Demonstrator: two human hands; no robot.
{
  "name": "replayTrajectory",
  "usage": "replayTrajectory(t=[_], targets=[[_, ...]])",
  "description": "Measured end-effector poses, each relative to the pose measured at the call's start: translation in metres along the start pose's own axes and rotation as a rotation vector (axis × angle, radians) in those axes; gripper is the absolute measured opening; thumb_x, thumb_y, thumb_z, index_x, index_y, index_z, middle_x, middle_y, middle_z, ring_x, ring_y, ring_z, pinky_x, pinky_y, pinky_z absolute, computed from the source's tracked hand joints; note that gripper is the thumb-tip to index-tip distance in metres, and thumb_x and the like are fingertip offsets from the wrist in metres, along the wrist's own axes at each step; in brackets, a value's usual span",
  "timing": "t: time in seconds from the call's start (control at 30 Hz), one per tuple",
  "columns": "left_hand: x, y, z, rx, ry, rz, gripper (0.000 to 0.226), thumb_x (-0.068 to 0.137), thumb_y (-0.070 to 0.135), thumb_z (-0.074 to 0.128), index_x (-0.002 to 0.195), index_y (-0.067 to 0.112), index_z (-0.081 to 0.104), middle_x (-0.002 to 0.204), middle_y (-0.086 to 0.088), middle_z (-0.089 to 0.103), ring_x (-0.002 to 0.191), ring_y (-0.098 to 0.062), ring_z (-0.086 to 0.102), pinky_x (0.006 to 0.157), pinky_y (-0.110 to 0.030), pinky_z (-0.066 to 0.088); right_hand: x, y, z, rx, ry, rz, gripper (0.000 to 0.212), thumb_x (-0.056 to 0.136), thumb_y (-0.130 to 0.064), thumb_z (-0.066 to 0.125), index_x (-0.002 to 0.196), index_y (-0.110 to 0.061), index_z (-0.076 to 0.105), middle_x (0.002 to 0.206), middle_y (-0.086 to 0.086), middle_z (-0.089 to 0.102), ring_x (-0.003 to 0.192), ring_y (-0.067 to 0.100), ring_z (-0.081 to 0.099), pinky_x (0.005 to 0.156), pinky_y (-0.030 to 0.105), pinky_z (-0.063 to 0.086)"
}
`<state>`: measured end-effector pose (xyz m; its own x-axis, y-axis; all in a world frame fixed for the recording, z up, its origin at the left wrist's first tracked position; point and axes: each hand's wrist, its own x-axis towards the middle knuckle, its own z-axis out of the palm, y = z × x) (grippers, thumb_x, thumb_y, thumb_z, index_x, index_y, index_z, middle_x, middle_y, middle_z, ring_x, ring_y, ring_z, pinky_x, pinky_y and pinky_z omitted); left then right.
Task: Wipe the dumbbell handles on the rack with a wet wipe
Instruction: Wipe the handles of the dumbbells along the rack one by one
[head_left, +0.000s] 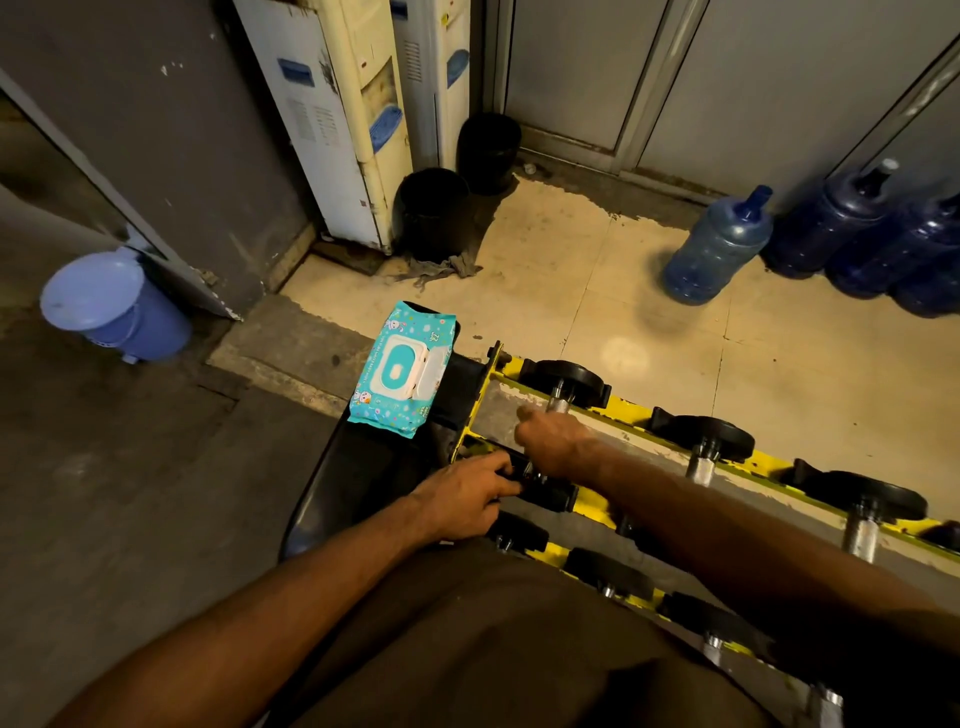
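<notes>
Worn floor tiles (649, 322) are bounded at the back by water dispensers (337, 119) and blue water jugs (719, 249). Across the foreground a yellow rack (634, 410) is set, with dumbbells laid across its two rails. The wipe pack (402, 371) is placed on a black bench (332, 483) just beside the rack's left end.

The first dumbbell (566, 382) is worked at the left end. Its handle (560, 406) is enclosed by the right hand (550, 441), whose fingers are curled into a fist around it; whether a wipe is held inside the fist cannot be told. The near head is gripped by the left hand (462, 499), fingers curled over it – a steadying hold, as judged.

Each handle's long axis runs away from the person, from near rail to far rail. The next handle (701, 467) lies to the right of the right hand – this hand is the nearer one, so a sideways shift along the rack is judged to be called for.
</notes>
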<state>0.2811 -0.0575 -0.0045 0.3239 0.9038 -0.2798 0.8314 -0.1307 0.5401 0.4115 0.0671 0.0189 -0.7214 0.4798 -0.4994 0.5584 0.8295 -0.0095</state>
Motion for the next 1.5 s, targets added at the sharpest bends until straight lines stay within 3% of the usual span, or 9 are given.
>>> replayTrajectory(t=[0.2,0.43,0.63,0.8,0.97,1.1,1.23,1.33,1.5], targets=[[-0.004,-0.002,0.002,0.158,-0.047,0.058,0.052,0.094,0.02,0.054,0.146,0.024,0.048,0.138,-0.005,0.041,0.126,-0.024,0.047,0.099,-0.045,0.05,0.008,0.015,-0.014,-0.11,0.082,0.164,0.032,0.094,-0.014,0.064,0.125,-0.009,0.061,0.136,0.012,0.045,0.08,0.021,0.056,0.062,0.03,0.049],[-0.012,-0.006,0.013,0.379,-0.135,0.136,0.066,0.087,0.015,0.06,0.148,0.016,0.036,0.14,-0.011,0.034,0.127,-0.028,0.039,0.098,-0.051,0.049,0.014,0.005,0.003,0.005,-0.159,-0.09,0.017,0.093,-0.03,0.061,0.104,-0.023,0.072,0.097,-0.002,0.069,0.088,0.017,0.065,0.066,0.028,0.052],[-0.013,-0.007,0.019,0.475,-0.189,0.122,0.096,0.088,0.022,0.067,0.159,0.014,0.002,0.163,-0.019,0.011,0.149,-0.035,0.017,0.119,-0.049,0.03,0.007,0.017,0.01,-0.16,0.11,0.045,0.033,0.089,-0.023,0.07,0.121,-0.017,0.066,0.134,0.009,0.049,0.122,0.028,0.045,0.092,0.042,0.048],[-0.009,-0.009,0.018,0.475,-0.152,0.157,0.089,0.085,0.021,0.068,0.158,0.013,0.017,0.152,-0.017,0.031,0.137,-0.034,0.036,0.109,-0.049,0.043,0.005,0.008,0.016,-0.201,-0.067,-0.255,0.029,0.094,-0.033,0.061,0.12,-0.021,0.065,0.117,0.004,0.055,0.109,0.023,0.045,0.089,0.038,0.044],[-0.013,-0.005,0.017,0.49,-0.159,0.117,0.092,0.09,0.017,0.063,0.16,0.015,0.003,0.163,-0.019,0.014,0.148,-0.034,0.02,0.118,-0.048,0.031,0.0,0.027,0.017,0.072,0.194,-0.043,0.026,0.092,-0.021,0.066,0.117,-0.019,0.069,0.118,0.005,0.059,0.115,0.023,0.052,0.087,0.032,0.047],[-0.015,-0.002,0.017,0.463,-0.136,0.112,0.089,0.089,0.015,0.06,0.16,0.017,0.006,0.159,-0.018,0.02,0.143,-0.033,0.028,0.116,-0.046,0.034,-0.016,0.022,0.032,0.172,0.099,-0.142,0.022,0.091,-0.018,0.064,0.112,-0.02,0.072,0.104,-0.001,0.052,0.101,0.017,0.058,0.063,0.014,0.037],[-0.011,0.001,0.014,0.455,-0.113,0.116,0.085,0.086,0.014,0.06,0.158,0.016,0.015,0.149,-0.015,0.03,0.133,-0.031,0.037,0.111,-0.044,0.04,-0.013,0.02,0.027,0.117,0.07,-0.214,0.021,0.093,-0.024,0.062,0.111,-0.019,0.072,0.105,0.002,0.056,0.098,0.017,0.058,0.066,0.021,0.036],[-0.015,0.003,0.016,0.458,-0.115,0.12,0.082,0.085,0.017,0.061,0.157,0.015,0.021,0.149,-0.015,0.031,0.133,-0.03,0.037,0.111,-0.043,0.04,0.0,0.007,0.023,0.027,-0.07,-0.186,0.021,0.095,-0.035,0.058,0.11,-0.022,0.067,0.104,0.0,0.062,0.097,0.019,0.061,0.073,0.029,0.045],[-0.015,0.006,0.012,0.467,-0.118,0.105,0.057,0.086,0.022,0.06,0.14,0.011,0.05,0.137,-0.014,0.043,0.123,-0.029,0.047,0.101,-0.045,0.047,0.036,0.001,0.01,-0.118,-0.397,-0.182,0.028,0.091,-0.026,0.063,0.118,-0.022,0.066,0.105,0.001,0.068,0.094,0.02,0.063,0.08,0.031,0.051]])
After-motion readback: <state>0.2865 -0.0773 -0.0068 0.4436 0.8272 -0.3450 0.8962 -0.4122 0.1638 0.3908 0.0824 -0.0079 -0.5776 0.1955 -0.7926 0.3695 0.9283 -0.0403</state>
